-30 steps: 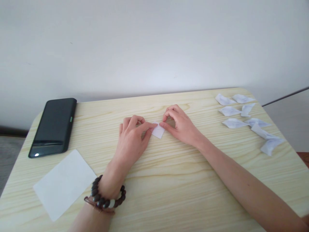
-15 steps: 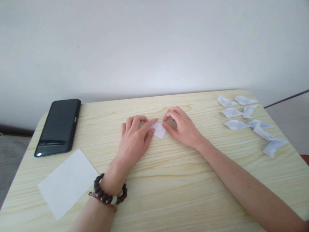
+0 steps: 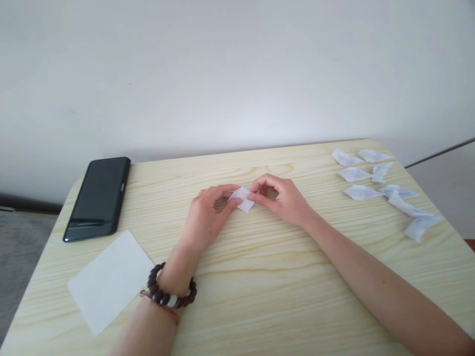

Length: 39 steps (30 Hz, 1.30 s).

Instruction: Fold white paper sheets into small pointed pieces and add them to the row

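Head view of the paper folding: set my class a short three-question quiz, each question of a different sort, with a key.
1. True or false: both hands touch the small paper.
2. Which wrist wears the bracelet? A left, B right.
3. Fill in: the dark phone lies beyond the flat ____.

Key
1. True: the left hand and right hand pinch it with their fingers.
2. A.
3. Sheet. The folded pieces lie on the table at the right.

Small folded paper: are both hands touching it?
Touching. The head view shows the left hand and right hand each pinching the small folded paper between thumb and fingers, one at each side.
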### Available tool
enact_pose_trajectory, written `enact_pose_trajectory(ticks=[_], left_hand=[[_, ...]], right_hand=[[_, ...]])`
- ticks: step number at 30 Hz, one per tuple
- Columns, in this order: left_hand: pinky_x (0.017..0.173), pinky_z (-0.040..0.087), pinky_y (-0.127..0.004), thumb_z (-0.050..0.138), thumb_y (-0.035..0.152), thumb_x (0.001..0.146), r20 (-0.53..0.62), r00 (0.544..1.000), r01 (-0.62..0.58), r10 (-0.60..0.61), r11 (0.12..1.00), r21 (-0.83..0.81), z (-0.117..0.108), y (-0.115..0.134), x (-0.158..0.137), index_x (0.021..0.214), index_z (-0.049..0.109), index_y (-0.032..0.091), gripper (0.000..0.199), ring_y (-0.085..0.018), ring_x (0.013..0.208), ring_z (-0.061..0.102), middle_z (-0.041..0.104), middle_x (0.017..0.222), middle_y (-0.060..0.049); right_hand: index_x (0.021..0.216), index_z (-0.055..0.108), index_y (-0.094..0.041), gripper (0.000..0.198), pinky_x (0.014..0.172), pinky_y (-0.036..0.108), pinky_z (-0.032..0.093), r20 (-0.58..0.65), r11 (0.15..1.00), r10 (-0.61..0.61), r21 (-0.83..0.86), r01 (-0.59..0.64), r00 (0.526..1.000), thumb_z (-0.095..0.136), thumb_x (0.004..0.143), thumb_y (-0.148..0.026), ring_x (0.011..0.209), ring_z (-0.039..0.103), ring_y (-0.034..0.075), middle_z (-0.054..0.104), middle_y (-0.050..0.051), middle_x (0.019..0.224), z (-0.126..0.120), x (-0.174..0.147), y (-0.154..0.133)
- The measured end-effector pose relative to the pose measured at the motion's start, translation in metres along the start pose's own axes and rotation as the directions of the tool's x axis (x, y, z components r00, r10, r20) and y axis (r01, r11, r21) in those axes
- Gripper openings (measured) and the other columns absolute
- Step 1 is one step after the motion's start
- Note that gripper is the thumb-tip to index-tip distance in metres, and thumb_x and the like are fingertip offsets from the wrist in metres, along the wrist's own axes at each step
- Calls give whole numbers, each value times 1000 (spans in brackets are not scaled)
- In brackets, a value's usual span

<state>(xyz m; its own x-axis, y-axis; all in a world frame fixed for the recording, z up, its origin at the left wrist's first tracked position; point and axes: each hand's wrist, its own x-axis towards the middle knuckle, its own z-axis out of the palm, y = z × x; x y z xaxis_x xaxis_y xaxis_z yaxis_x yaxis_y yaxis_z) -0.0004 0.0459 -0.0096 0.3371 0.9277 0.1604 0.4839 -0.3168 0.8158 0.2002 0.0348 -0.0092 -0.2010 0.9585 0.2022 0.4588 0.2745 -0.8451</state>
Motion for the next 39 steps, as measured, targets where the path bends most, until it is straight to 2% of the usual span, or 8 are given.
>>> enact_pose_trajectory(ticks=[3,7,13,20,28,34,36,39], left_hand=[[82,55,-33,68,35,81,49,992,120,-112,970,-213,-1,2,1,101,70,20,25,-20,85,70,76,94,-3],[74,55,-28,70,33,78,119,982,180,-149,932,-315,-4,6,4,87,74,20,17,-18,79,71,77,87,-2],[67,53,-26,73,39,75,124,965,260,-232,912,-317,-6,8,5,88,74,17,26,-18,75,70,77,85,-4],[77,53,-25,71,33,78,177,974,187,-140,940,-284,-7,15,6,91,72,18,19,-17,83,70,76,91,-1],[72,52,-26,68,32,81,132,985,139,-108,957,-254,-6,10,4,86,74,20,15,-16,74,68,76,82,-1],[69,47,-26,67,47,80,-33,998,36,-44,979,-198,-8,4,5,113,66,19,44,-17,84,63,71,106,-7],[63,45,-25,57,51,86,-67,996,55,-64,990,-128,-7,3,5,117,64,18,45,-15,76,61,71,100,-7],[67,46,-25,47,50,92,-14,995,95,-96,994,-49,-6,4,4,114,67,18,43,-15,75,62,72,89,-4]], right_hand=[[94,67,-20,21,65,25,48,1,991,67,114,-66,998,72,79,-33,70,63,13,70,0,78,-2,0,-2],[84,73,-20,15,64,26,48,13,982,131,138,-132,991,74,76,-33,70,65,14,73,1,76,-4,0,-3],[90,76,-21,22,58,23,47,16,964,165,209,-165,986,75,74,-36,64,62,12,73,1,75,-6,0,-1],[82,76,-20,18,60,23,49,-22,966,156,212,-148,988,77,73,-36,69,65,13,74,1,77,-2,0,-2],[90,74,-21,14,63,23,48,44,994,7,105,-12,999,71,80,-30,70,63,12,73,0,81,-1,-1,-1],[86,70,-21,10,68,26,49,-135,964,-236,91,249,962,66,82,-13,81,63,13,68,3,93,-2,-2,3],[85,71,-22,11,74,28,50,-180,951,-298,28,307,938,67,81,-12,88,62,14,65,4,96,-2,-1,3],[83,72,-24,11,75,29,50,-222,937,-349,-59,344,911,70,80,-14,87,60,14,60,3,92,-2,-1,5]])
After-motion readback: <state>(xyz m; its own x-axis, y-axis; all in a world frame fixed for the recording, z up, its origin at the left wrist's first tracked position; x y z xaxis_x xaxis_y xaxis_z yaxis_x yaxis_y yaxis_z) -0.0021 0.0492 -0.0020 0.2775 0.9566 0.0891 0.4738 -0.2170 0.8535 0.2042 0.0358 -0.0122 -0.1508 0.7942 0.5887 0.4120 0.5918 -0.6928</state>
